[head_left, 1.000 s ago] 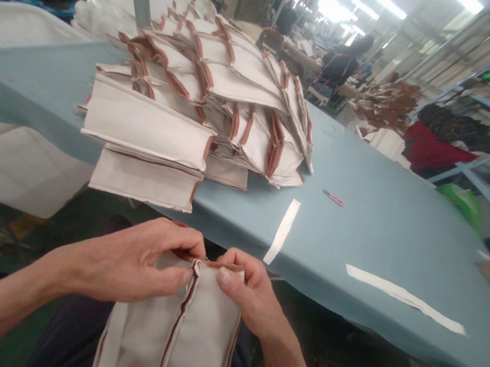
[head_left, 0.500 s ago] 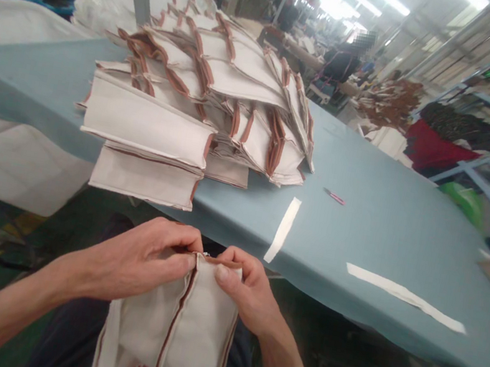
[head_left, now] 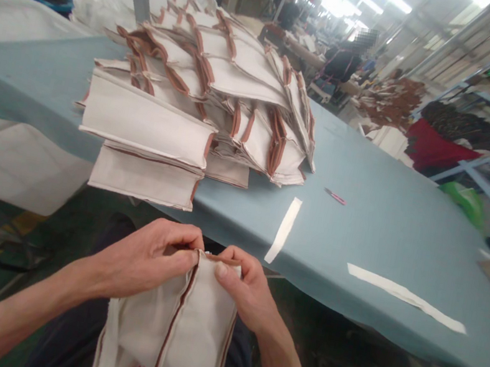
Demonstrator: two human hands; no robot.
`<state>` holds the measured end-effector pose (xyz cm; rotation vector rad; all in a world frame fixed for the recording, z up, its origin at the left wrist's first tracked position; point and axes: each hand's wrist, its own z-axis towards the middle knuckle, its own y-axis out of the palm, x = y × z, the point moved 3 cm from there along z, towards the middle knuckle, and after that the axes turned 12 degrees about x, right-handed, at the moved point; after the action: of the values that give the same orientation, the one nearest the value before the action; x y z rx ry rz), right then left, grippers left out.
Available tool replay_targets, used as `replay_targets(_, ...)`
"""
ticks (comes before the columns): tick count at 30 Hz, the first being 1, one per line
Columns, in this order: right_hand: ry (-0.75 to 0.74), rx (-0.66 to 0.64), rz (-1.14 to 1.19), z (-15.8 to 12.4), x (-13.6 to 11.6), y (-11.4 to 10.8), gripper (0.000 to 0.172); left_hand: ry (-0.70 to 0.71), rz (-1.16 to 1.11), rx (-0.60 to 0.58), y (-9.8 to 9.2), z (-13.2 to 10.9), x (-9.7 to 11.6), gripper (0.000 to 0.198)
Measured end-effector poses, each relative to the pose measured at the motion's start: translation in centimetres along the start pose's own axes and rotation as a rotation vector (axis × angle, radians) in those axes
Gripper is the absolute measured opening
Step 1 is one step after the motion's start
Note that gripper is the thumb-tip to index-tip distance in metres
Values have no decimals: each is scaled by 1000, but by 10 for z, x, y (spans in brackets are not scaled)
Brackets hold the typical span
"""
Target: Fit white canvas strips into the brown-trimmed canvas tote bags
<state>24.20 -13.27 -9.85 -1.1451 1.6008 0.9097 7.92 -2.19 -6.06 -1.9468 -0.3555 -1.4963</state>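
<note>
Both hands grip the top edge of a cream canvas bag (head_left: 193, 332) with brown piping and red print at its lower end. It hangs in front of me, below the table edge. My left hand (head_left: 143, 260) pinches the top left corner with curled fingers. My right hand (head_left: 240, 287) pinches the top right corner, thumb pressed on the front panel. A brown seam runs down the bag between the two hands.
A blue-grey table (head_left: 383, 233) spreads ahead. On it lies a fanned pile of folded cream bags (head_left: 193, 98), two white tape strips (head_left: 283, 228), and a small red pen (head_left: 334, 196). Another person (head_left: 342, 64) works at the far end. Shelving and fabric heaps stand at right.
The bag's top edge has shifted slightly left and up between my hands. The hands keep their grip and the table's contents have not moved.
</note>
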Motion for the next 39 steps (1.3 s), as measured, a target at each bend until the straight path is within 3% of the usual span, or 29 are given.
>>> replay_targets(15,48,5,2,12,7,4,71,-51,-56,23,-1,2,-9,27)
replay_targets(39,26,5,3,8,13,-2,70,-71,-62,33,7,1,-21,33)
